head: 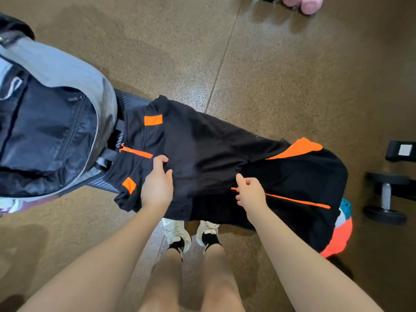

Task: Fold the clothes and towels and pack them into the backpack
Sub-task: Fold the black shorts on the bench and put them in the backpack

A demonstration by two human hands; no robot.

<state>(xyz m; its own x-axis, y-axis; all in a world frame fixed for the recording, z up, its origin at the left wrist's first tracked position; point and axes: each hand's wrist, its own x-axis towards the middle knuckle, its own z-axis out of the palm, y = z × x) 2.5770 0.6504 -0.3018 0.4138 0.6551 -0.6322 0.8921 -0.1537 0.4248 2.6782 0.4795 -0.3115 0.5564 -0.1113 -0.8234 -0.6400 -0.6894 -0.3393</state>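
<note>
Head view: we are standing over a narrow bench (132, 100) and looking straight down at a black garment with orange trim (202, 152) that is lying spread along it. Our left hand (157, 183) is resting on the garment near its middle; the fingers are loosely curled against the cloth and the thumb is lying along a raised ridge of fabric, so we are reading this as a light pinch of a fold, though the contact itself is partly hidden. Our right hand (249, 192) is hovering just above or on the cloth beside a thin orange stripe, fingers half curled, index finger lifted; we cannot tell whether it is gripping anything.

We are noting the backpack (56, 122) sitting at the left end of the bench, touching the garment's edge. Its main compartment is gaping open, showing dark lining, and we are seeing no folded item inside from this angle.

Progress, as we are judging it: the garment is looking partly doubled over, one dark layer lying across another, but it is still long and far from a packable bundle. A second piece of cloth in red-orange and teal (340, 235) is hanging at the right end, apparently unfolded. So we are treating folding as early-stage and packing as not yet begun.

Dumbbells (386, 197) are lying on the floor (292, 75) to the right, well apart from the work
</note>
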